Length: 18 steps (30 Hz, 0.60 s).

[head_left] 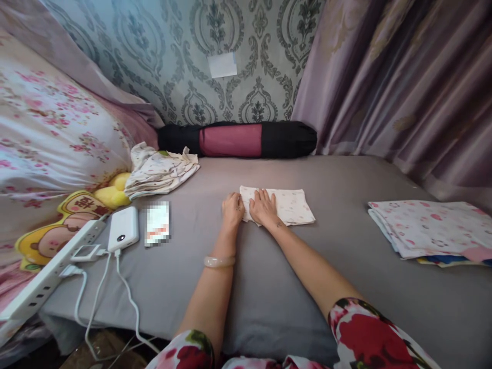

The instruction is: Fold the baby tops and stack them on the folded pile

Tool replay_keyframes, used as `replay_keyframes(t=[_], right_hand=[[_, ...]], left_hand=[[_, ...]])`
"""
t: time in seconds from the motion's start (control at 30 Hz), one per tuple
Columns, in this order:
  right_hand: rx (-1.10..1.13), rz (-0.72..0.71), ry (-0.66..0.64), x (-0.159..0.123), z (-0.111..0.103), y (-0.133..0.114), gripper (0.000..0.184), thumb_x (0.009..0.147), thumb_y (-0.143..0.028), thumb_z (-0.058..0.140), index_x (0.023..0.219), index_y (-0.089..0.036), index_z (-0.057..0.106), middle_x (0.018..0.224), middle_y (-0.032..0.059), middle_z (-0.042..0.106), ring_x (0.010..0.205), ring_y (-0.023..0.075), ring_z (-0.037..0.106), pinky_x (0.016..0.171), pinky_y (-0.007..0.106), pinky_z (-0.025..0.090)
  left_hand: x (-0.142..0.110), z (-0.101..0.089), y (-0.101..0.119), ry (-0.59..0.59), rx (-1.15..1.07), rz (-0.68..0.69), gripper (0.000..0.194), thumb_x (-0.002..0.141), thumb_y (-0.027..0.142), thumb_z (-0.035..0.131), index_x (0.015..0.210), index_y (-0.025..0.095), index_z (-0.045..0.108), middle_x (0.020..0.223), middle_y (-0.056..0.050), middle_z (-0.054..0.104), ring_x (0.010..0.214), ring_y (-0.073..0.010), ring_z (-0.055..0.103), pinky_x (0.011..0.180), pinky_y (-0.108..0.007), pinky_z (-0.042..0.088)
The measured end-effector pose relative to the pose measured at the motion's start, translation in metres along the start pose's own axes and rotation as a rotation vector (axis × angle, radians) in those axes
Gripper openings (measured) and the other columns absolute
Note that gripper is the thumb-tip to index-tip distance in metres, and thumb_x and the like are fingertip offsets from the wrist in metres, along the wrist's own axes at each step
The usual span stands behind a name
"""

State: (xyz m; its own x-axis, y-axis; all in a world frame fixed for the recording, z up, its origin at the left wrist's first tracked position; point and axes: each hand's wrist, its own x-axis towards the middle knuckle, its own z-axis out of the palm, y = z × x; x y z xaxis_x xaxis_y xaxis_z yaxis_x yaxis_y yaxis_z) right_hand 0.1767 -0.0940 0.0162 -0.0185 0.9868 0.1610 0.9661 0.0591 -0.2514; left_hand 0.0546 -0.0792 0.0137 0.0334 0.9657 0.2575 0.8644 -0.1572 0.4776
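1. One gray sheet [330, 287] covers the surface under everything.
2. One long black roll [288, 138] with a maroon middle panel lies along the far side, by the patterned wall.
3. One folded stack [430, 228] sits at the right, pink-and-white print on top, blue and yellow layers showing beneath.
4. One loose, rumpled heap of pale printed cloth [159, 171] lies at the far left, beside yellow plush.
5. One white power strip [49, 277] slants along the left edge; three lengths of white cable hang near it.
6. One folded cloth [294, 205] lies flat near the middle, in front of the roll: a neat wide rectangle, white with small faint pinkish motifs, its layers showing at the near edge.
7. Two hands are on it. The right hand [263, 207] is open, fingers extended close together, palm down on the cloth. The left hand [232, 209] has its fingers curled at the left edge, touching; whether it pinches the fabric, I cannot tell.
8. One white power bank [123, 228] lies by the strip.
9. One pale bangle [219, 262] circles the left forearm.
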Motion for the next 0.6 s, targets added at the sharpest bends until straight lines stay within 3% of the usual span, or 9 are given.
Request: replay_keyframes(t=[0.37, 0.6], right_hand=[[-0.001, -0.002, -0.006, -0.001, -0.004, 0.0, 0.054, 0.097, -0.032, 0.028, 0.143, -0.005, 0.04, 0.152, 0.0176, 0.036, 0.141, 0.0299, 0.026, 0.114, 0.054, 0.013], [0.021, -0.043, -0.014, 0.007, -0.006, -0.013, 0.051, 0.098, -0.03, 0.028, 0.142, -0.008, 0.041, 0.152, 0.018, 0.036, 0.142, 0.0285, 0.026, 0.114, 0.053, 0.014]], left_hand=[[0.003, 0.001, -0.007, 0.018, -0.01, 0.001, 0.03, 0.089, 0.014, 0.04, 0.103, 0.017, 0.066, 0.11, -0.01, 0.067, 0.108, -0.0194, 0.059, 0.096, -0.032, 0.044], [0.003, 0.001, -0.009, 0.054, -0.05, -0.025, 0.032, 0.087, 0.012, 0.039, 0.103, 0.018, 0.066, 0.111, -0.009, 0.067, 0.109, -0.02, 0.059, 0.096, -0.035, 0.045]])
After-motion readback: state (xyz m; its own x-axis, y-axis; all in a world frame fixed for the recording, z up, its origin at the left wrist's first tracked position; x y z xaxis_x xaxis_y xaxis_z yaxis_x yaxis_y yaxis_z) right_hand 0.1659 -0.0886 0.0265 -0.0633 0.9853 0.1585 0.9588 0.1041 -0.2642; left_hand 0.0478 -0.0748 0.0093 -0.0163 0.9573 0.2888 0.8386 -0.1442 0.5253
